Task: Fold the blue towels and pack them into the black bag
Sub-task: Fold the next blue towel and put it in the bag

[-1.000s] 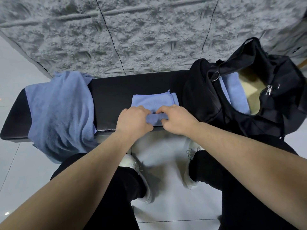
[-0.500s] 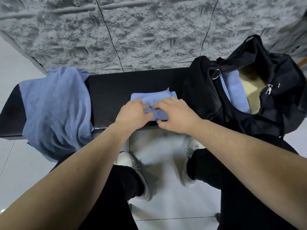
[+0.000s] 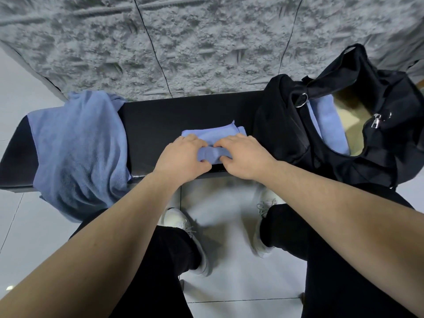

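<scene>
Rough grey textured wall (image 3: 206, 42) fills the top of the frame; below it a black padded counter (image 3: 174, 113) runs left to right, with pale floor tiles (image 3: 229, 283) beneath.

1. Item in hand: a small folded blue towel (image 3: 213, 134) lies at the centre of the frame on the counter, near its front edge. My left hand (image 3: 181, 159) and right hand (image 3: 243, 157) sit side by side on its near edge, fingers curled over and thumbs tucked under, each pinching a raised roll of the cloth between them.

2. Other stock: a large pile of unfolded blue towels (image 3: 78, 152) drapes over the counter at middle left and hangs past the front edge. The black bag (image 3: 286, 134) stands open at upper right, with 1 folded towel in the bag (image 3: 328, 125) showing against a tan lining.

3. Handling assessment: the cloth appears light, soft and limp, with no stiffness of its own. It will sag and unfold if lifted by 1 corner. It looks slightly grippy rather than slippery and is not fragile.

4. Recommended hold: both hands at the folded edge, fingers above and thumbs below, clamping all layers together; support from underneath when carrying right toward the bag opening.

5. Risk: layers may slide apart, and the bag mouth may sag shut.
</scene>
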Motion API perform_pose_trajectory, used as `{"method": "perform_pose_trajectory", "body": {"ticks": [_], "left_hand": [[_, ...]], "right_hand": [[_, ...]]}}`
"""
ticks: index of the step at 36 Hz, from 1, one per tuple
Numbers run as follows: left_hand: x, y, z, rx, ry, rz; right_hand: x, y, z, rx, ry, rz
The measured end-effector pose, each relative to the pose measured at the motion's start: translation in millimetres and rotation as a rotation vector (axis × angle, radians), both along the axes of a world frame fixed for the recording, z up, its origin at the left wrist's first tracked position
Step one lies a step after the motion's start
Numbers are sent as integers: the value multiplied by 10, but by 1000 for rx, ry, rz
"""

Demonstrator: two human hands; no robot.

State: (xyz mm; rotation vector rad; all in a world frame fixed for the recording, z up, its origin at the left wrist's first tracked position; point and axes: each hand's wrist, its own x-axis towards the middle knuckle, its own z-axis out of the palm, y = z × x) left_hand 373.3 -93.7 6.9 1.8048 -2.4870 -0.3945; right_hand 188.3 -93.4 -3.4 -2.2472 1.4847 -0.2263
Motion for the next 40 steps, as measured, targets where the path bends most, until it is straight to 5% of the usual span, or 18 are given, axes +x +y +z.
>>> {"method": "perform_pose_trajectory", "body": {"ticks": [18, 30, 40], "left_hand": [[-92, 125, -4, 69, -15, 41], [-149, 11, -78, 51, 47, 178], [-125, -58, -67, -55, 122, 186]], "right_hand": [[46, 183, 45, 29, 87, 47], [34, 138, 54, -298, 80, 89], [2, 120, -19, -198, 97, 132]]}}
